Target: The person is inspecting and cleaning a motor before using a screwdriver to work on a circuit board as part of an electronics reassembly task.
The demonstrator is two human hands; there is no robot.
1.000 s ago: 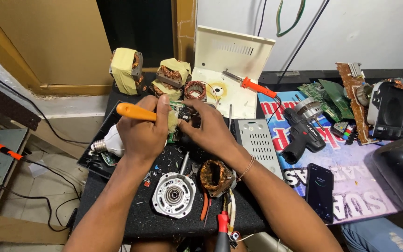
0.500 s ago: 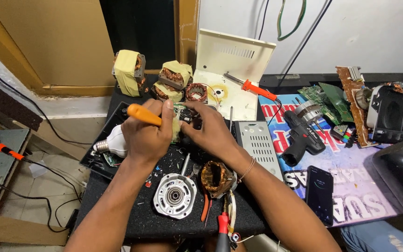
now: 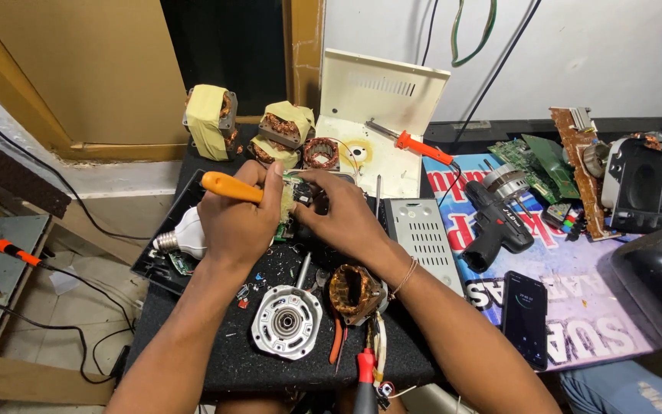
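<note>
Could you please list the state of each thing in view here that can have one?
Left hand: closed around the orange-handled screwdriver.
Right hand: gripping a small green circuit board.
Black smartphone: flat, screen lit.
Cream metal case lid: propped upright.
White light bulb: lying on its side.

A white wall (image 3: 614, 54) is standing far right, a wooden panel (image 3: 78, 69) is leaning far left, and cables are trailing over the pale floor (image 3: 109, 211).
</note>
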